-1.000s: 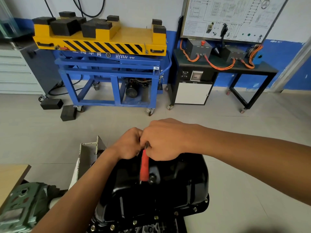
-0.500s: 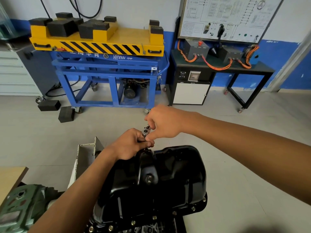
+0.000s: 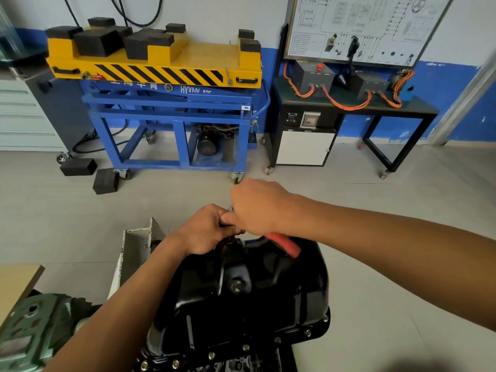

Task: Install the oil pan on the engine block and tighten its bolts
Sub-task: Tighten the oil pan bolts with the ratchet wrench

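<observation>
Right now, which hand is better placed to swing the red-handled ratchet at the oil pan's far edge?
Right. The right hand grips the red-handled ratchet, whose handle points rightward; the left hand is curled at the tool's head by the far edge of the oil pan, likely better for steadying.

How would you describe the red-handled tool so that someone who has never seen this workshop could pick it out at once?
Find the big black oil pan low in the middle of the view. At its far edge the right hand grips the red-handled tool, its handle sticking out from under the hand over the pan. It is the only bright red thing against that glossy black metal.
</observation>
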Demonstrator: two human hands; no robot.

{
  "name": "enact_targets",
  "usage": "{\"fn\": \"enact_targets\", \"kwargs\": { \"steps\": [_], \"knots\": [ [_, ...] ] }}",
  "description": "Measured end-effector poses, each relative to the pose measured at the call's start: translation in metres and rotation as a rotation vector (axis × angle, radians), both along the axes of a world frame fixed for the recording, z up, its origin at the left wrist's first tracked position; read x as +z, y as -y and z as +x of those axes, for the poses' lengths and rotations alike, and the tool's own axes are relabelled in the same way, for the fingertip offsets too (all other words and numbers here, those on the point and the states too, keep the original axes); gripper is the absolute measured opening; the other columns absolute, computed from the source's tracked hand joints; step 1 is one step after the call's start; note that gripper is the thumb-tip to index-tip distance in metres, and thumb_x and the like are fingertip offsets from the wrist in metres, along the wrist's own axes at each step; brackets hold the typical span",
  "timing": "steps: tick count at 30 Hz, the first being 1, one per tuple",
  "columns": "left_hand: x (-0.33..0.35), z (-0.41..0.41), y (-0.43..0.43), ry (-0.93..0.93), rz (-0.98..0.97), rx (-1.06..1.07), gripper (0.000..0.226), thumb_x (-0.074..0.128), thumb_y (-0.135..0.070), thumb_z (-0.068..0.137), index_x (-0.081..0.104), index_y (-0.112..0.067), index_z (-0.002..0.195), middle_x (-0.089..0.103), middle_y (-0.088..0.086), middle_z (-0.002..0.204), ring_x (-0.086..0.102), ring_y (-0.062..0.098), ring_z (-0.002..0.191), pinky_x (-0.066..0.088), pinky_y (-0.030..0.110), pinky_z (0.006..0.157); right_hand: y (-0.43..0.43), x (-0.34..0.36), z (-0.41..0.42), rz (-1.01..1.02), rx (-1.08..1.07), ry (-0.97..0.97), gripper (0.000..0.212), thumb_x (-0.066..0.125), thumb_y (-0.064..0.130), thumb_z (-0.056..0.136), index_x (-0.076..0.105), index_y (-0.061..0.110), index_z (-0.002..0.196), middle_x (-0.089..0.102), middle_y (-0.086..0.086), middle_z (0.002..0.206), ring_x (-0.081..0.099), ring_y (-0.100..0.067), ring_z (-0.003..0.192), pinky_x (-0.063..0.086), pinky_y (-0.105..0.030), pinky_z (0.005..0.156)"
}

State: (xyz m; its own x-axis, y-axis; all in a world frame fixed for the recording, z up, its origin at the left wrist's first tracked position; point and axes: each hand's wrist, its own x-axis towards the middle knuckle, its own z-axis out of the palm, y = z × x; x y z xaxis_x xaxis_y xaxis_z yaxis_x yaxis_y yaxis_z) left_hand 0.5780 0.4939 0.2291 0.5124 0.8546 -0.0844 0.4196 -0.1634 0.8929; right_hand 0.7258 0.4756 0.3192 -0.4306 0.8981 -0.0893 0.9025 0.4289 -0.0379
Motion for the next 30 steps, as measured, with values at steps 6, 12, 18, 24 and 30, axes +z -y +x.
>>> {"fn": "enact_targets", "kwargs": {
  "steps": [6, 12, 18, 24, 30],
  "knots": [
    [-0.002, 0.000, -0.001, 0.001, 0.012, 0.005, 0.022, 0.072, -0.005, 0.090, 0.073, -0.015, 0.070, 0.068, -0.014, 0.062, 0.057, -0.008, 0.058, 0.042, 0.008, 0.064, -0.006, 0.009, -0.009, -0.194, -0.059, 0.011, 0.032, 0.063, 0.025, 0.095, 0.054, 0.012, 0.067, 0.045, 0.005, 0.027, 0.060, -0.012, 0.034, 0.041, -0.022, 0.040],
    [0.000, 0.000, 0.000, 0.036, 0.004, -0.016, 0.029, 0.069, 0.001, 0.091, 0.074, -0.023, 0.075, 0.072, -0.016, 0.068, 0.061, -0.010, 0.064, 0.044, 0.005, 0.068, -0.005, 0.008, -0.011, -0.080, -0.011, 0.105, 0.032, 0.068, 0.014, 0.090, 0.048, 0.015, 0.065, 0.055, -0.005, 0.069, 0.064, -0.024, 0.063, 0.044, -0.027, 0.048],
    [-0.002, -0.001, -0.001, 0.038, 0.007, 0.001, 0.011, 0.068, 0.000, 0.092, 0.078, -0.002, 0.094, 0.078, 0.007, 0.093, 0.072, 0.014, 0.092, 0.054, 0.023, 0.090, -0.004, 0.008, -0.002, -0.007, 0.028, 0.152, 0.039, 0.069, 0.015, 0.088, 0.038, 0.017, 0.065, 0.043, -0.001, 0.068, 0.043, -0.016, 0.056, 0.028, -0.027, 0.046],
    [-0.005, -0.002, -0.004, 0.013, -0.039, -0.016, 0.012, 0.067, -0.002, 0.093, 0.078, -0.005, 0.089, 0.077, -0.011, 0.080, 0.070, -0.002, 0.082, 0.047, 0.009, 0.075, -0.018, 0.016, 0.015, -0.135, 0.217, 0.130, 0.028, 0.066, 0.034, 0.093, 0.050, 0.010, 0.092, 0.060, -0.009, 0.096, 0.058, -0.028, 0.090, 0.049, -0.042, 0.072],
    [-0.007, -0.001, -0.004, 0.009, -0.027, 0.020, 0.015, 0.067, -0.003, 0.093, 0.076, 0.000, 0.081, 0.077, -0.013, 0.086, 0.070, -0.005, 0.081, 0.048, 0.008, 0.070, -0.027, 0.020, 0.026, -0.134, 0.225, 0.078, 0.035, 0.066, 0.049, 0.091, 0.064, 0.014, 0.091, 0.068, -0.003, 0.094, 0.059, -0.020, 0.090, 0.052, -0.043, 0.077]
  ]
}}
